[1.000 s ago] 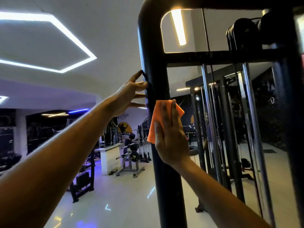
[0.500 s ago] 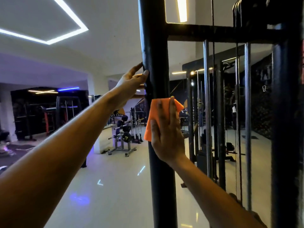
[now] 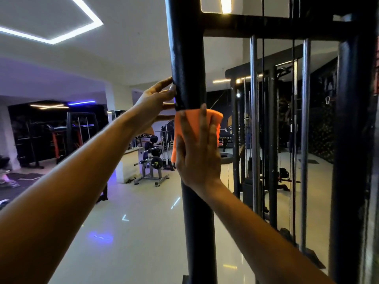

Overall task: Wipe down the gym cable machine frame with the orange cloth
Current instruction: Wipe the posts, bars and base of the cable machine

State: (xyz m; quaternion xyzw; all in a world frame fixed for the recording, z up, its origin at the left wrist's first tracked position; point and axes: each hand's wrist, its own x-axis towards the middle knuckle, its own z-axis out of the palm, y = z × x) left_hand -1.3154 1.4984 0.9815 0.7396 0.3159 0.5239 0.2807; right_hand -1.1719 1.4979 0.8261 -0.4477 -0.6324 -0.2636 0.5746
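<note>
The black upright post of the cable machine frame (image 3: 188, 54) runs from top to bottom through the middle of the view. An orange cloth (image 3: 191, 128) is wrapped against the post at chest height. My right hand (image 3: 198, 152) presses the cloth flat on the post with straight fingers. Just above and to the left, my left hand (image 3: 154, 101) touches the post's left side with straight fingers and thumb, holding nothing.
A black crossbar (image 3: 266, 25) joins the post near the top. Steel guide rods and cables (image 3: 254, 119) hang to the right, beside another thick black upright (image 3: 352, 140). Benches and racks (image 3: 152, 160) stand across the glossy floor at the left.
The view has tilted down, so the frame's top bend is out of sight. My right hand and the cloth have slid slightly down the post; my left hand stays beside it.
</note>
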